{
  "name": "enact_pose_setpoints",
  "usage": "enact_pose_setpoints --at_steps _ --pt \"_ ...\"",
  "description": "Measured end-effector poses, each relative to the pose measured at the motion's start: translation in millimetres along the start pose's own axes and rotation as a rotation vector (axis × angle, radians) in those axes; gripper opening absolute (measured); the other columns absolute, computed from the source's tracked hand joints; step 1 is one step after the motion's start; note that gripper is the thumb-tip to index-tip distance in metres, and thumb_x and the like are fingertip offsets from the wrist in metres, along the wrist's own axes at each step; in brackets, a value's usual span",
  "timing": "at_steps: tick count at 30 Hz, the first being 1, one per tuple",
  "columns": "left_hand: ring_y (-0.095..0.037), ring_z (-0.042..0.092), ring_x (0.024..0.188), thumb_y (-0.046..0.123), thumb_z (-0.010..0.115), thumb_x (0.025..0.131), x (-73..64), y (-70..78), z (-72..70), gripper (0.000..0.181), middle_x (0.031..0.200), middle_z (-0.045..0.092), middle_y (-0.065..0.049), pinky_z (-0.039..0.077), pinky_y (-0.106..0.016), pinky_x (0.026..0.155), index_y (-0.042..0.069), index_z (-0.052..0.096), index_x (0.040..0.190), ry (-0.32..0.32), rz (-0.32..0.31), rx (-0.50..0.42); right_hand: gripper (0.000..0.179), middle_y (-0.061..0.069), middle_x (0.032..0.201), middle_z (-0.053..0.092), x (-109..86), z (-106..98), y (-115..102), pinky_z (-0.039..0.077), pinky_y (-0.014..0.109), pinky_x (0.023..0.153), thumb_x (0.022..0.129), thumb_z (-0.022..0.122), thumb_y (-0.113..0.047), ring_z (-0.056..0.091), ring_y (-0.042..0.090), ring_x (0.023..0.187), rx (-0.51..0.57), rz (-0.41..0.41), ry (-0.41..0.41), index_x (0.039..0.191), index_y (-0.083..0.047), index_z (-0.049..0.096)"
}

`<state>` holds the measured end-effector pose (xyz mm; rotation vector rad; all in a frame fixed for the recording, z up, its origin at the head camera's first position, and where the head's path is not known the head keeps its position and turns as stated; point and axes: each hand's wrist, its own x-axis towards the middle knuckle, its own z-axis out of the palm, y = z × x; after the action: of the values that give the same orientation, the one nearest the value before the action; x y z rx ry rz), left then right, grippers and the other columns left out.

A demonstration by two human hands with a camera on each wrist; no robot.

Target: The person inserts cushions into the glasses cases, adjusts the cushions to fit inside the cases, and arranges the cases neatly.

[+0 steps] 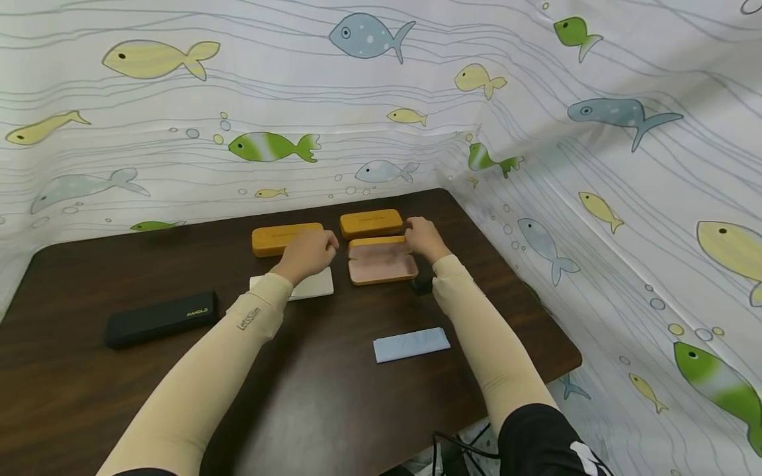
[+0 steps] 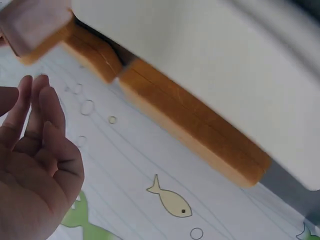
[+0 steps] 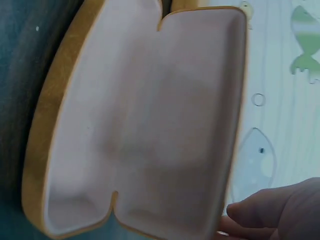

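An open yellow glasses case (image 1: 383, 270) with a pale pink lining lies at the middle right of the table, its lid raised on the far side. My right hand (image 1: 424, 237) is at the lid's right end; in the right wrist view its thumb (image 3: 257, 207) meets the lid's edge, with the other fingers partly hidden. My left hand (image 1: 309, 252), holding nothing, hovers over a flat white rectangular item (image 1: 315, 285); its fingers (image 2: 50, 107) are loosely bent. Behind the hands are two closed yellow glasses cases, one on the left (image 1: 268, 242) and one on the right (image 1: 372, 223).
A long black case (image 1: 163, 318) lies at the left of the dark wooden table (image 1: 321, 396). A folded light-blue cloth (image 1: 412, 345) lies nearer the front. A small dark object (image 1: 421, 286) is partly hidden by the right forearm. A fish-patterned curtain (image 1: 381, 99) surrounds the table's back and right.
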<state>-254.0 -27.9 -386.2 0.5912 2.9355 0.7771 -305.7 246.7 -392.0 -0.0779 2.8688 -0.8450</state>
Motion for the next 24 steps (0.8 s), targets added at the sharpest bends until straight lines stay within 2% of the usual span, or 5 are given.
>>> enact_pose_setpoints --at_steps 3,9,13,17,24 --pt "-0.023 0.060 0.078 0.011 0.051 0.100 -15.8 2.0 4.1 0.026 0.102 0.071 -0.010 0.053 -0.041 0.072 0.003 0.072 0.112 -0.003 0.010 0.000 0.046 0.023 0.152 0.046 -11.1 -2 -2 0.045 0.049 0.106 0.107 0.038 -0.011 0.051 0.037 0.131 -0.018 -0.004 0.042 0.150 0.005 0.042" --pt "-0.016 0.055 0.066 0.012 0.056 0.099 -42.6 15.5 22.4 0.016 0.080 0.064 -0.001 0.047 -0.034 0.061 0.009 0.071 0.097 -0.064 0.040 0.058 0.040 0.020 0.140 0.058 -41.4 -3 1 0.051 0.046 0.085 0.108 0.044 -0.014 0.061 0.033 0.103 -0.097 0.020 0.062 0.143 0.001 0.054" --pt "-0.014 0.057 0.065 0.014 0.060 0.099 -59.9 34.0 37.8 0.013 0.081 0.067 0.001 0.050 -0.034 0.059 0.010 0.072 0.096 -0.152 0.078 0.089 0.035 0.019 0.132 0.063 -65.5 -6 8 0.053 0.050 0.085 0.108 0.047 -0.019 0.064 0.034 0.102 -0.182 0.060 0.021 0.136 -0.001 0.060" --pt "-0.014 0.059 0.067 0.018 0.065 0.099 -73.9 49.1 52.4 0.012 0.087 0.071 -0.001 0.054 -0.036 0.062 0.010 0.073 0.100 -0.221 0.093 0.119 0.027 0.020 0.122 0.066 -85.4 -5 21 0.053 0.052 0.088 0.106 0.054 -0.017 0.065 0.035 0.105 -0.231 0.008 -0.070 0.124 0.000 0.065" --pt "-0.013 0.060 0.070 0.021 0.069 0.098 -85.7 57.9 68.2 0.009 0.091 0.071 -0.001 0.054 -0.036 0.063 0.013 0.073 0.096 -0.271 0.120 0.123 0.009 0.008 0.092 0.064 -116.9 5 51 0.052 0.039 0.076 0.094 0.071 -0.002 0.059 0.021 0.083 -0.199 -0.175 -0.333 0.102 -0.001 0.067"
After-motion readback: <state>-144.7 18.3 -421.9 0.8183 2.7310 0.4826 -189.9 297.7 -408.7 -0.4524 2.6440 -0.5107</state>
